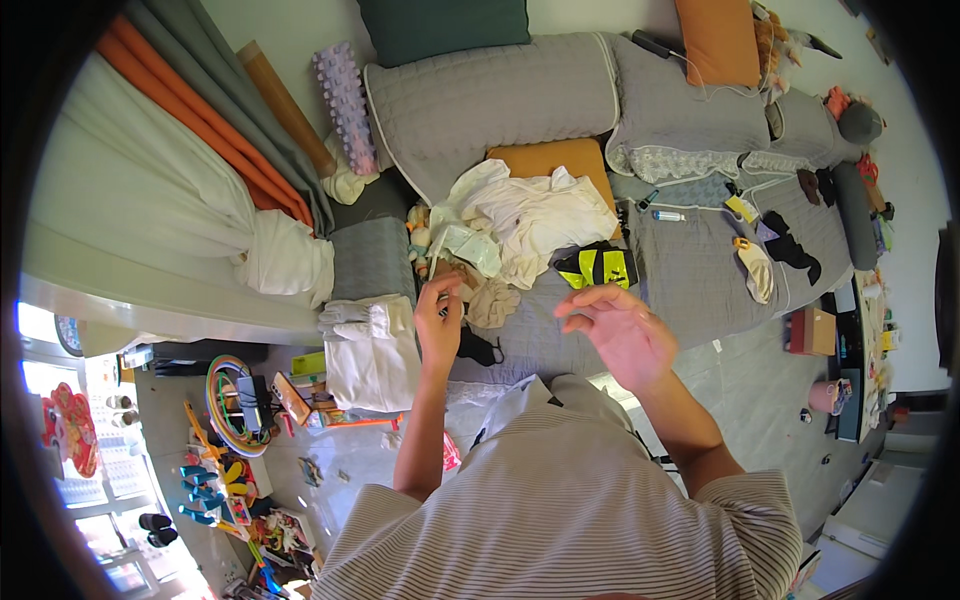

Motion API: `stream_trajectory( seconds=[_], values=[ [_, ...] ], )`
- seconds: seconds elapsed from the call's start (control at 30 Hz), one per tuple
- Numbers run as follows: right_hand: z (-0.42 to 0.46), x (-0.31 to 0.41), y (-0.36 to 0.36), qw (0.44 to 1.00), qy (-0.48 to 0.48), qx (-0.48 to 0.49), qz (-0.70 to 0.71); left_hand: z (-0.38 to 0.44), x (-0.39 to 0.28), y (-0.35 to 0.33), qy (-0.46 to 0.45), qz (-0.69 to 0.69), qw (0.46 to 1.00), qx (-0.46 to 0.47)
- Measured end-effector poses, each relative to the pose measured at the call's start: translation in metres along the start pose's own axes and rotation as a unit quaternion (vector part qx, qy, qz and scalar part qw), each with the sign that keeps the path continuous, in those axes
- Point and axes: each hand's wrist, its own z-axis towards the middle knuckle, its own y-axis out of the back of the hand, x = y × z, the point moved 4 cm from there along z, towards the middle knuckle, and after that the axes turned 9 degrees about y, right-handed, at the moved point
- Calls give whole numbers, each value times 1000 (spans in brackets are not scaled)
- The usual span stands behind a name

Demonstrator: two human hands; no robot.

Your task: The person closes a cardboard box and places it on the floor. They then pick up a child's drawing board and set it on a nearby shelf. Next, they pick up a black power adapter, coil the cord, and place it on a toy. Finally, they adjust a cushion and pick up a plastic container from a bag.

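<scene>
Both of my hands are raised in front of a grey quilted sofa (544,330). My left hand (439,322) has curved fingers with a gap at the thumb, and no held thing can be made out. Behind it on the seat lie a crumpled beige cloth (495,304) and a black cloth item with a thin strap (478,346). My right hand (626,337) is empty, its fingers apart and slightly bent. Just beyond it sits a black and neon-yellow item (600,267). White crumpled garments (544,214) lie further back, partly over a mustard cushion (555,156).
Folded white cloth (371,352) covers the seat's left end. A white-capped bottle (668,216), a black garment (791,247) and a cream sock-like item (754,270) lie on the right. Toys (217,487) crowd the floor at left. A cardboard box (814,332) stands at right.
</scene>
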Motion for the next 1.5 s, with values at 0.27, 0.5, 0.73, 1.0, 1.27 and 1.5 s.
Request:
stream_trajectory(
  seconds=[0.27,0.5,0.73,1.0,1.27,1.5],
  values=[
    [-25,-49,48,968,-89,-223,-69,4,32,49,43,4,999,-33],
    [46,-82,5,981,-140,-115,-66,18,45,97,62,27,993,-92],
    [100,-88,39,973,-137,-118,-146,67,49,95,40,37,992,-110],
    [209,-86,179,957,-35,-174,-229,169,90,79,-14,114,978,-172],
    [343,-101,378,905,25,-214,-366,336,161,38,84,127,971,-184],
    [450,-91,520,557,11,-275,-784,474,217,3,167,149,945,-240]
  ],
)
